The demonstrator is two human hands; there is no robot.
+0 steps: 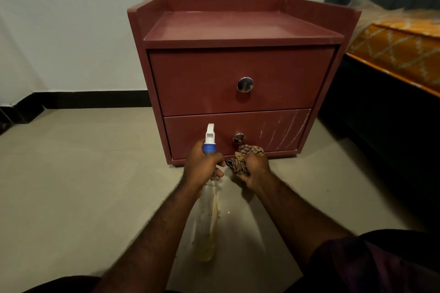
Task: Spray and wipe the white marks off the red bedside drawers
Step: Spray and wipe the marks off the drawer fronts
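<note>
Past our dark-clad knees (381, 266), our left hand (202, 169) grips the clear plastic spray bottle (206, 221) and our right hand (256, 172) bunches the brown checked cloth (246, 152), but with the nozzle aimed left of the white streaks (283, 132) on the red wooden bedside drawers' (238, 31) lower front, we may miss them.

Floor (83, 173) left of drawers (238, 78) open; bed (392, 54) crowds right.

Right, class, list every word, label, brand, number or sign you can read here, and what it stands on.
No text can be read anywhere.
Spray bottle: yellowish patch on its clear body, too blurred to read.
Lower drawer: white marks, strokes only, not writing.
Cloth: checks, no words.
</note>
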